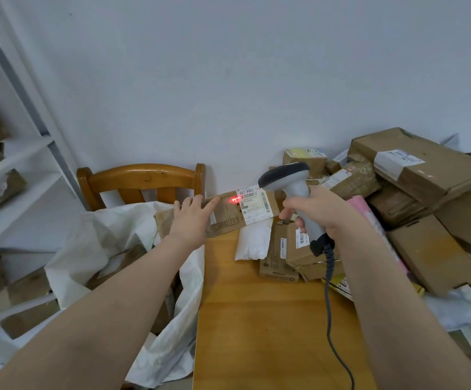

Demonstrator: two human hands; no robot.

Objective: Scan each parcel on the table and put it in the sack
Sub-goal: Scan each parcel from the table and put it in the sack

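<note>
My left hand [189, 218] grips a parcel [226, 220] above the sack [102, 229] — boxes [129, 256] inside it; right hand [318, 212] clasps the scanner [296, 192].

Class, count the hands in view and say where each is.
2. The left hand holds a cardboard parcel over the table edge; the right hand grips the scanner right of it. Neither is hidden.

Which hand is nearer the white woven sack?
Left. The left hand holds the flat brown cardboard parcel at the white woven sack's rim; the right hand grips the grey handheld scanner over the wooden table, farther off.
</note>
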